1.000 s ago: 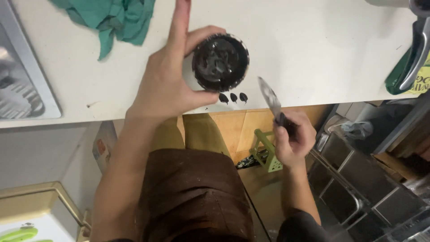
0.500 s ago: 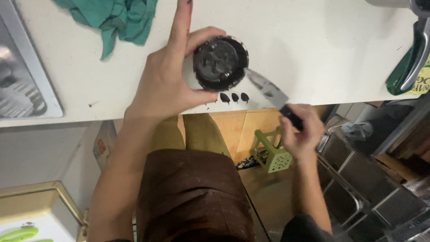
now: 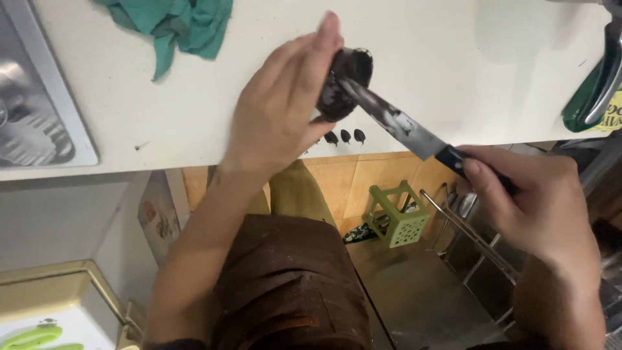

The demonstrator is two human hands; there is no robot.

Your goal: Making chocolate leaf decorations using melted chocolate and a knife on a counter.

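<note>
Our left hand (image 3: 278,110) has its fingers (image 3: 311,52) wrapped around a dark round thing (image 3: 343,81), holding it tilted just above the white worktop (image 3: 453,58). Our right hand (image 3: 538,201) grips the black handle of a knife (image 3: 402,126), fingers closed tight. The knife's blade tip touches the dark round thing. Three small black bits (image 3: 345,137) lie on the worktop just below. A green cloth (image 3: 175,26) sits further off, and a sink (image 3: 39,116) is at the far left.

I see a white bench (image 3: 453,71) carrying a crumpled green cloth (image 3: 175,26), three small dark bits (image 3: 345,136) near its edge, and a sink (image 3: 32,116) at one end.
</note>
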